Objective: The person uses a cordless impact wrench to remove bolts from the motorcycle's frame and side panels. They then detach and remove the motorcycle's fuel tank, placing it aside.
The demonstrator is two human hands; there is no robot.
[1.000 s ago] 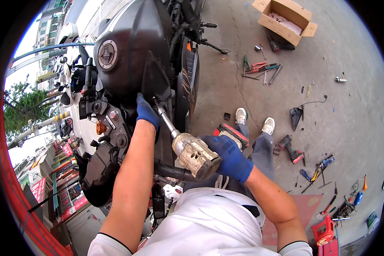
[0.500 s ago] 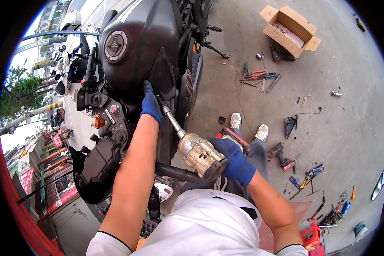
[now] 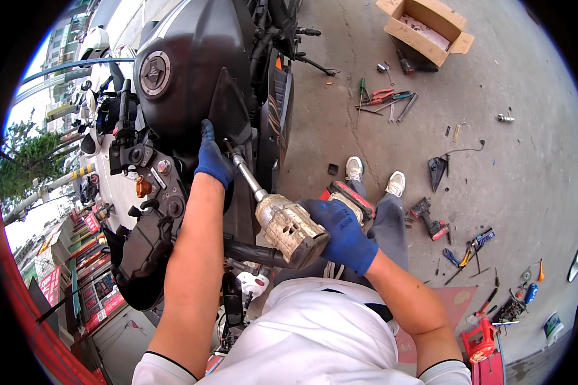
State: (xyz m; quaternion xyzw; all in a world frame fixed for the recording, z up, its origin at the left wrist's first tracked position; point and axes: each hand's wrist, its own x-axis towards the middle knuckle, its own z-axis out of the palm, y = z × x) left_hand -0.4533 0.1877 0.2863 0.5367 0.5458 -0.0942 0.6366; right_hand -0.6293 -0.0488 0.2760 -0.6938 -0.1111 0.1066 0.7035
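Observation:
My right hand [image 3: 341, 235], in a blue glove, is wrapped round the grip of a worn, dirt-stained cordless impact wrench [image 3: 290, 230] with a red battery [image 3: 352, 199]. Its long metal extension [image 3: 248, 175] points up and left to the side panel [image 3: 230, 112] below the black motorcycle tank [image 3: 196, 70]. Beside the extension's tip lies my gloved left hand [image 3: 213, 156], flat against the bodywork with one finger stretched upward. Its other fingers are partly hidden. Whether the tip sits on a bolt is too small to make out.
The handlebar [image 3: 257, 255] crosses just below the wrench. On the concrete at right lie pliers [image 3: 382, 96], a cordless drill [image 3: 429, 218], a black plastic piece [image 3: 437, 172] and several loose tools. An open cardboard box [image 3: 427, 29] stands farther off; a red case [image 3: 480, 340] is near my right elbow.
The whole view has shifted slightly, so the motorcycle and both hands appear a little farther left. My hands and the impact wrench keep about the same place against the bike.

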